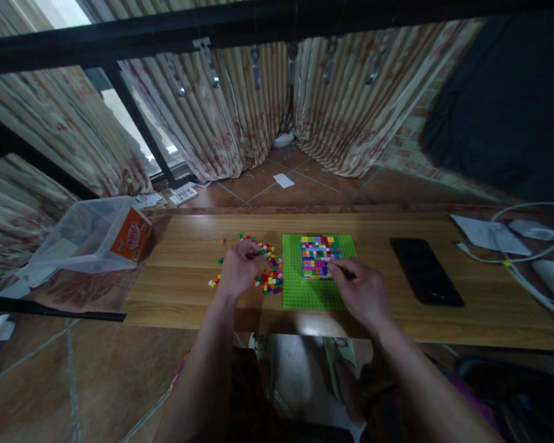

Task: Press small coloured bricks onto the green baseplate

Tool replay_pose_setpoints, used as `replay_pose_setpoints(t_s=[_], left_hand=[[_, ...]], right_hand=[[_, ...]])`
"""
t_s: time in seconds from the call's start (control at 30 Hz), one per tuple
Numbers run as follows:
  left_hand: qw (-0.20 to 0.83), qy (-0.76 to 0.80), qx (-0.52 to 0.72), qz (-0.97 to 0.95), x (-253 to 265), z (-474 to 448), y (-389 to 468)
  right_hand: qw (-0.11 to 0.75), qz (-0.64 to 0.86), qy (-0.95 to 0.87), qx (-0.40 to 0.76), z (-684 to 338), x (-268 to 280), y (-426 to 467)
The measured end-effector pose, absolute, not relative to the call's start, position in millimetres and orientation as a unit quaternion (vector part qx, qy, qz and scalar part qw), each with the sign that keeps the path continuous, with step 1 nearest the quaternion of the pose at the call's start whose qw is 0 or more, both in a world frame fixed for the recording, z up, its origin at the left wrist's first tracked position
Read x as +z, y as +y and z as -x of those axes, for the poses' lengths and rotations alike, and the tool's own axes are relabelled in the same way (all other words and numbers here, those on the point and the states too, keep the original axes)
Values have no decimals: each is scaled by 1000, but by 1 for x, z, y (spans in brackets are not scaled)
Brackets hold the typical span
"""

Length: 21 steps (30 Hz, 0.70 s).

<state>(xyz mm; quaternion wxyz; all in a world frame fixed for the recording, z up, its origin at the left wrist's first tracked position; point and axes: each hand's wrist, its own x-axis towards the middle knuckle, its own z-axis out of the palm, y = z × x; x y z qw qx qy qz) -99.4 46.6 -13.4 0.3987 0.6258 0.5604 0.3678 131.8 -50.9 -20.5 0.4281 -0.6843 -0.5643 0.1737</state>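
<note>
A green studded baseplate (314,298) lies on the wooden table. On its upper part sits a dense square of small multicoloured building bricks (314,253). My right hand (364,289) reaches in from the right, thumb and forefinger pinched at the square's lower right edge; whatever is between the fingertips is hidden. To the left of the plate spreads a heap of loose bricks (270,284) in many colours. Over that heap is my left hand (240,268), its fingers closed together beside a green spot, and I cannot make out what they hold.
A black phone (425,271) lies right of the baseplate. Beyond it are white cables (512,261) and a white sheet (489,235). A clear plastic box (85,237) with an orange label stands at the left end. A dark metal bar (240,31) crosses above, before curtains.
</note>
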Motion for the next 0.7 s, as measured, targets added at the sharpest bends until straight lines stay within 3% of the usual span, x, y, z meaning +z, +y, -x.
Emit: replay_pose_setpoints(t_s=[0.13,0.23,0.47,0.7], left_hand=[[610,457,448,-468,-1,74,30],[691,392,452,-405,6,51,14],[741,365,423,-373,2,20,-1],[766,357,374,-381,4,20,0]], right_hand=[[522,623,-524,254,-116,-14,-50],[563,575,-481,347,-104,-12,-47],[629,544,-387,399,-103,-12,-42],[596,547,-406,425,-117,-11,-44]])
